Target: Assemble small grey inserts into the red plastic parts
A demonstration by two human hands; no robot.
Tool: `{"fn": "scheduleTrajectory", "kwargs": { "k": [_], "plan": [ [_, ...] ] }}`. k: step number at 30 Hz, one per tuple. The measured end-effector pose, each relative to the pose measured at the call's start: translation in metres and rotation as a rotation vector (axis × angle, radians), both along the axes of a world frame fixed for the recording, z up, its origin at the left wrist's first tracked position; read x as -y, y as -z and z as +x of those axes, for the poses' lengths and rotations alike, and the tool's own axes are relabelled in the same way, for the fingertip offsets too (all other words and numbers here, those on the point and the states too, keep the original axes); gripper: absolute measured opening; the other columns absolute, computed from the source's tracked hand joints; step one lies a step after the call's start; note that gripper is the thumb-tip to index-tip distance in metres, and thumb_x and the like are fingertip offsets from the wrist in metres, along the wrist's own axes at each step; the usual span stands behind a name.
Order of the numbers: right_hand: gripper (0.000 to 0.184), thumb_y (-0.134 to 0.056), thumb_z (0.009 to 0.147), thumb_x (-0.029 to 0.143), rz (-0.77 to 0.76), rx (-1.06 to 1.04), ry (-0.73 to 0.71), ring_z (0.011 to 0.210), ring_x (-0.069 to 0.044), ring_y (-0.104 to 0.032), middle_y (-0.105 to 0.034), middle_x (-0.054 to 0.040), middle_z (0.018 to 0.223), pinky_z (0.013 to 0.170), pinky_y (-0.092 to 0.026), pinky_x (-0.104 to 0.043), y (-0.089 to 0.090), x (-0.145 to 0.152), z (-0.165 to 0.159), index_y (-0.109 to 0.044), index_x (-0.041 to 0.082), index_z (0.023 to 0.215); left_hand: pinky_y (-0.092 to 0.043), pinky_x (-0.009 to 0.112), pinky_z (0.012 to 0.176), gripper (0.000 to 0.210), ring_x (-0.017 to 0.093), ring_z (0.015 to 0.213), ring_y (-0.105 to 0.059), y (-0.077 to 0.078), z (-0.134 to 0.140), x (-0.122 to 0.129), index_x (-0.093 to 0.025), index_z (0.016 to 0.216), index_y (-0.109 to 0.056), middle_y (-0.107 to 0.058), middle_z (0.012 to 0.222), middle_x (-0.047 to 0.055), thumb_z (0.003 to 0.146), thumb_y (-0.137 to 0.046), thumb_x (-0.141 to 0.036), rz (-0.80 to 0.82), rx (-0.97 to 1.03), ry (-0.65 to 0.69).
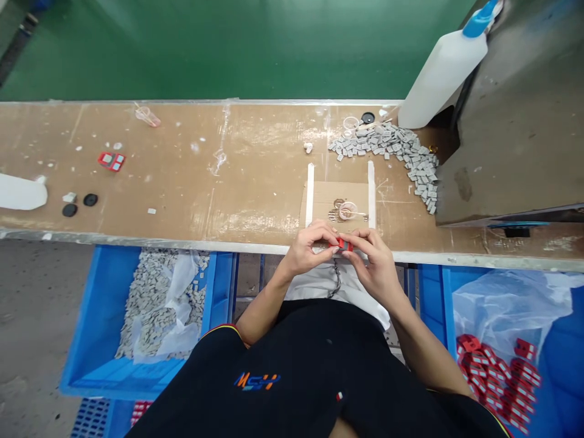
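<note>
Both hands meet at the table's front edge around a small red plastic part [343, 244] with a grey patch on it. My left hand [312, 248] pinches its left end between thumb and fingers. My right hand [373, 261] grips its right end the same way. The fingers cover much of the part. Just beyond them, a small clear cup [347, 210] with a thin stick across it stands on a cardboard piece [326, 191] between two white strips. A heap of small grey rectangular pieces [396, 146] lies farther back on the right.
A white bottle with blue cap [442, 76] stands beside a metal box [524, 115] at right. Blue bins flank me: the left bin [84, 328] holds grey pieces, the right one red parts [495, 377]. Another red part [111, 161] and black discs [90, 199] lie left on the table.
</note>
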State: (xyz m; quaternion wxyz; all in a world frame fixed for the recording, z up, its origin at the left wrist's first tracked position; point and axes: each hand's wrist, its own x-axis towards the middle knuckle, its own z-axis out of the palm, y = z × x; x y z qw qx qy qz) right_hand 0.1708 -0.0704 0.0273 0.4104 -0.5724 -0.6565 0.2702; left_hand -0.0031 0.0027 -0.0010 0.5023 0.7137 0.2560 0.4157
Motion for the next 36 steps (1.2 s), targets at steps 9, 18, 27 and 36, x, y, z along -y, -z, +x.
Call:
{"fn": "scheduleTrajectory", "kwargs": {
  "k": [9, 18, 27, 36],
  "plan": [
    [0.022, -0.058, 0.096, 0.026, -0.022, -0.074, 0.031, 0.095, -0.023, -0.061, -0.057, -0.0075, 0.100, 0.085, -0.055, -0.040, 0.005, 0.009, 0.001, -0.068, 0.026, 0.116, -0.055, 0.041, 0.092, 0.011, 0.021, 0.099, -0.066, 0.001, 0.000, -0.004, -0.018, 0.086, -0.070, -0.072, 0.087, 0.007, 0.090, -0.071, -0.028, 0.109, -0.013, 0.076],
    [0.021, -0.059, 0.095, 0.034, -0.055, -0.339, 0.126, 0.105, -0.023, -0.064, -0.060, -0.0091, 0.110, 0.091, -0.057, -0.040, 0.013, 0.013, -0.007, -0.059, 0.026, 0.114, -0.058, 0.030, 0.082, 0.033, 0.018, 0.090, -0.069, 0.002, -0.003, 0.002, -0.016, 0.117, -0.066, -0.072, 0.104, 0.009, 0.088, -0.072, -0.031, -0.019, -0.126, 0.108],
    [0.007, -0.058, 0.092, 0.019, 0.033, 0.008, 0.060, 0.097, -0.022, -0.068, -0.067, -0.0075, 0.101, 0.080, -0.055, -0.037, -0.004, 0.007, -0.001, -0.057, 0.023, 0.086, -0.055, 0.030, 0.077, 0.028, 0.017, 0.082, -0.065, 0.001, -0.003, -0.001, -0.014, 0.114, -0.068, -0.070, 0.092, 0.007, 0.089, -0.068, -0.027, 0.126, -0.191, 0.108],
    [0.009, -0.057, 0.095, 0.023, 0.048, -0.030, 0.017, 0.095, -0.023, -0.069, -0.067, -0.0075, 0.091, 0.080, -0.055, -0.037, 0.003, 0.009, -0.002, -0.060, 0.023, 0.087, -0.056, 0.031, 0.079, 0.031, 0.018, 0.084, -0.066, 0.001, -0.008, -0.004, -0.014, 0.116, -0.070, -0.073, 0.094, 0.009, 0.088, -0.072, -0.029, 0.125, -0.155, 0.162]
  ]
}}
